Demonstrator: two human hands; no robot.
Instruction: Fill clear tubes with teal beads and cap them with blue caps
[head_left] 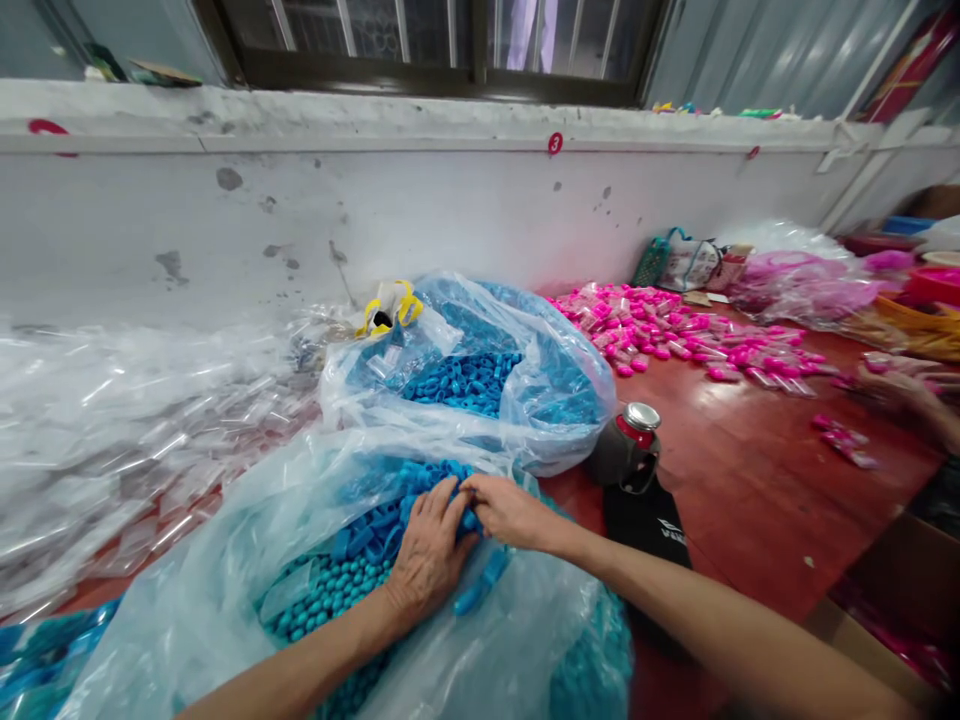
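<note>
An open clear plastic bag [195, 560] holds bright blue plastic pieces [367, 535] and small round teal beads [334, 595]. Over its contents, my left hand [427, 555] is closed with bent fingers, its thumb toward the right; what it grips is hidden. The fingertips of my right hand [510, 512] are pinched together and meet the left fingers; whatever is in the pinch is too small or covered to name. Blue shows between the hands, but I cannot tell if it is held or part of the pile. A long blue piece [471, 598] lies below them.
Behind is a second bag [570, 400] of blue pieces. A silver-lidded bottle [640, 425] stands by a black cloth-like item [649, 520]. Pink-capped pieces [675, 335] spread over the red table [750, 480]. Clear packets [150, 430] heap at left. Another person's hand [904, 380] is at right.
</note>
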